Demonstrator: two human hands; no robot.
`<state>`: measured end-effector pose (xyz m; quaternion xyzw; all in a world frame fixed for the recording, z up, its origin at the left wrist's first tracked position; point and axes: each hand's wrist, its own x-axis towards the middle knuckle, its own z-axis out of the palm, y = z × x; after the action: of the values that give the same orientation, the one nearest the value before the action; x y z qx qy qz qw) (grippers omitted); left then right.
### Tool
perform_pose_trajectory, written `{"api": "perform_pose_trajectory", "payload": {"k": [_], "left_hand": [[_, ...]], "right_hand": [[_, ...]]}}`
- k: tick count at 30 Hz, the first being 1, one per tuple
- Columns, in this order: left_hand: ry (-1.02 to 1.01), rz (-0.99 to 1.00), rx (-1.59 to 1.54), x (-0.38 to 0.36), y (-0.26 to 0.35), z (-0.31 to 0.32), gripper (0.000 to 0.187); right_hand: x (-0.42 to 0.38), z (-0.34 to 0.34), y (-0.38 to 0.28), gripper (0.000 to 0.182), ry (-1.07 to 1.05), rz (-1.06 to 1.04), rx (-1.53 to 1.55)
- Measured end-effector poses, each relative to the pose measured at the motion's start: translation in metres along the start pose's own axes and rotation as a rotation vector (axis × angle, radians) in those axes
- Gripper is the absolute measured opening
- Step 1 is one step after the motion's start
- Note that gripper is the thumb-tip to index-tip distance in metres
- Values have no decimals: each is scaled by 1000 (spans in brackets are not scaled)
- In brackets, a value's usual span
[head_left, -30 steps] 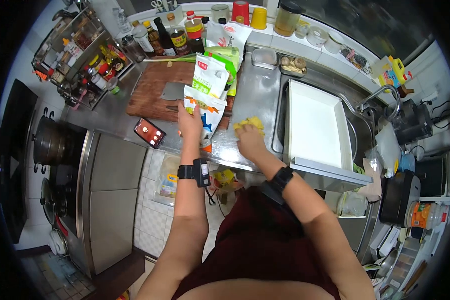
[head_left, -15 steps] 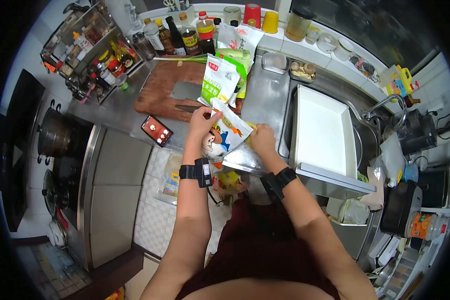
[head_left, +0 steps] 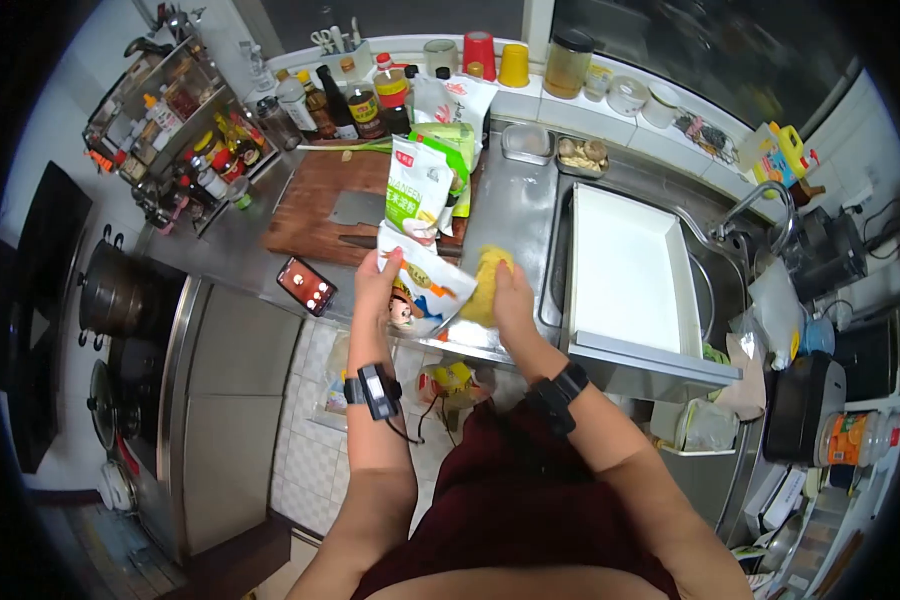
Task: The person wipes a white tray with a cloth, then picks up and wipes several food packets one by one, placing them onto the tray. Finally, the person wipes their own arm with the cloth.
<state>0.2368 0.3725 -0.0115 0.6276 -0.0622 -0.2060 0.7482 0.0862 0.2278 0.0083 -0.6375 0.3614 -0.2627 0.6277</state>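
Observation:
My left hand [head_left: 375,282] pinches the upper left edge of a white printed bag [head_left: 432,276] with a cartoon figure on it. The bag is tilted over the counter's front edge. In my right hand [head_left: 514,302] is a yellow cloth [head_left: 484,287], close beside the bag's right edge. Just behind the bag stands a green and white starch packet [head_left: 413,195]. A cleaver [head_left: 364,209] and a dark knife [head_left: 358,241] lie on the wooden cutting board [head_left: 302,208] to the left.
A lit phone [head_left: 307,286] lies near the counter's front edge. Sauce bottles [head_left: 363,105] line the back. To the right, a large white tray [head_left: 630,275] rests over the sink, near the faucet [head_left: 760,200]. A small tray of mushrooms [head_left: 581,157] sits behind it.
The yellow cloth, mostly hidden behind the bag before, now shows fully to the right of it. The bag has tilted more sideways. The whole view has shifted slightly.

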Motion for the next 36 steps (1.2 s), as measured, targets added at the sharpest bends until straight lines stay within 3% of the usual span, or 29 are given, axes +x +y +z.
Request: {"api": "perform_pose_trajectory", "payload": {"k": [3,6,9,12,13,16,17,19,22,23,25,27,28,30,34,36], "left_hand": [[68,158,-219,-21,20,9,26],[127,238,-223,-36,40,24,27],[183,328,1,-48,54,42,23],[35,341,147,-63,66,57,22],[68,522,257,-61,67,67,17],[-252,208,-498,-86,97,105,15],[-196,499,-220,-97,91,117,17],[-147,456,-366,-121,97,132,20],[-84,434,-483,-152,119,157,36],[-96,463,-516,-159,127,164,41],[-101,494,-591,-162,142,171,55],[-293,526,-663,-159,161,183,67],[-378,504,-672,-159,165,182,70],[-314,471,-726,-162,166,191,71],[-301,506,-576,-167,154,203,70],[-225,489,-505,-167,144,201,61]], "right_hand": [[-6,-1,-16,30,61,-11,162],[-16,-7,-38,23,-26,-209,240],[-43,-27,-76,20,-301,-537,70],[-45,-43,-106,26,-438,-1189,-322],[-45,-44,-107,28,-458,-1187,-312],[-40,-40,-105,33,-475,-1160,-276],[-34,-37,-104,35,-456,-1138,-265],[-27,-43,-108,38,-358,-1210,-241],[-2,-51,-130,42,-295,-781,-273],[21,-42,-117,39,-121,-944,-231],[16,-50,-96,36,-266,-906,-38],[-13,-69,-97,33,-302,-961,140],[-28,-77,-89,39,-319,-1017,-13],[-56,-99,-107,38,-315,-1156,-174],[-56,-111,-129,33,-535,-1136,-48],[-38,-109,-150,31,-664,-1092,-1]]}}
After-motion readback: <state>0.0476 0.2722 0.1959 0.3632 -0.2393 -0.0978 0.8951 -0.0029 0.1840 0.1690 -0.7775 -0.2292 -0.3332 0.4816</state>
